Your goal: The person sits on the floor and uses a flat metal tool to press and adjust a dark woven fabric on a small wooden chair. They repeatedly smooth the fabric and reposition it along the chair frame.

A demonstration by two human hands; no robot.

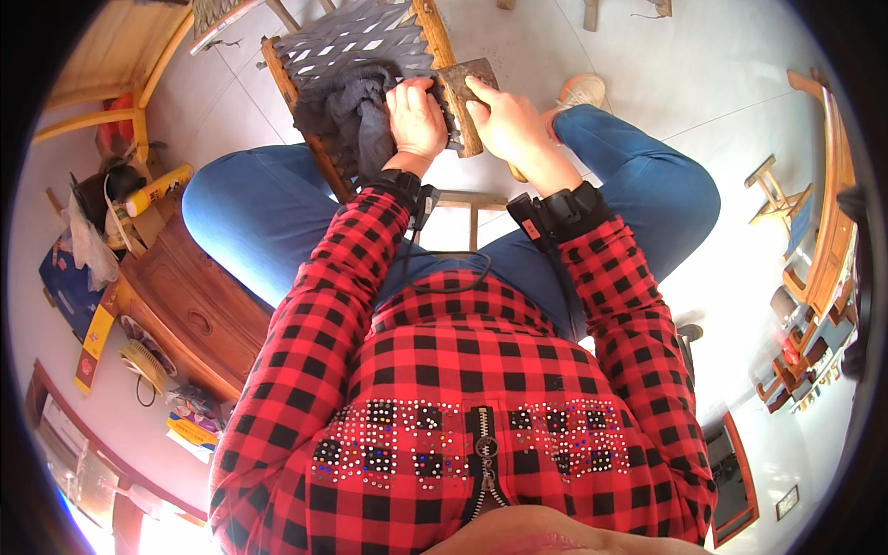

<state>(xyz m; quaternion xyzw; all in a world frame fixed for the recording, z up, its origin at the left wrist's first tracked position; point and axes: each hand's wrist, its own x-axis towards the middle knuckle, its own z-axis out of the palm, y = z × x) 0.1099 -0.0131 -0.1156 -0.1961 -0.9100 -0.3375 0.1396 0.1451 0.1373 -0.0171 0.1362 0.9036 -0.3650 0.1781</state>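
Note:
A wooden frame (425,28) laced with grey woven strips (342,42) lies slanted between my knees, a dark grey cloth (351,111) bunched on its lower part. My left hand (414,120) is closed beside the cloth, over the strips near the right rail; what its curled fingertips hold is hidden. My right hand (509,125) grips a tool with a flat, rusty square metal blade (467,74) and a pale wooden handle, its index finger lying along the blade, which rests against or just over the right rail. I cannot tell whether they touch.
A small wooden stool (472,201) is under the frame. At left are a wooden chair (141,116) and a reddish wooden cabinet (185,305) with bags and boxes. At right are a folding stool (777,199) and long wooden furniture (832,231).

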